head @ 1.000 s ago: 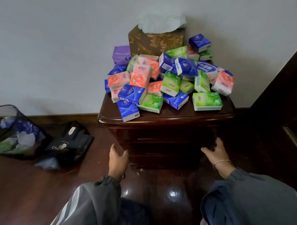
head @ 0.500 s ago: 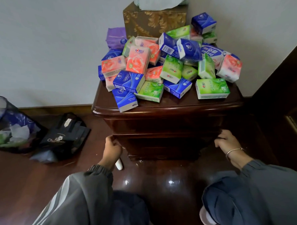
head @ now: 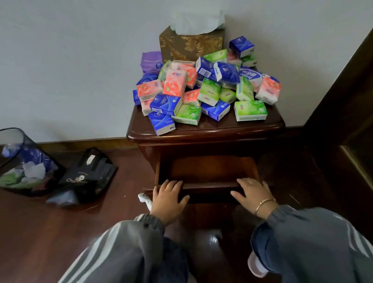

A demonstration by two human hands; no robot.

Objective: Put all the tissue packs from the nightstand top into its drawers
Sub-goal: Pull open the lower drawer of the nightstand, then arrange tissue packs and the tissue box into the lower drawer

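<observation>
while the drawer (head: 206, 169) stands drawn out and shows no packs inside, both hands rest on its front edge: the left hand (head: 170, 198) and the right hand (head: 253, 195) each hook their fingers over the top lip, thumbs spread, holding nothing else. the tissue packs (head: 200, 91) lie heaped on the nightstand top (head: 204, 131), none yet stowed. step in hand, as judged: opening the drawer. next move calls for 1 hand to let go, reach up and lift a front pack.
</observation>
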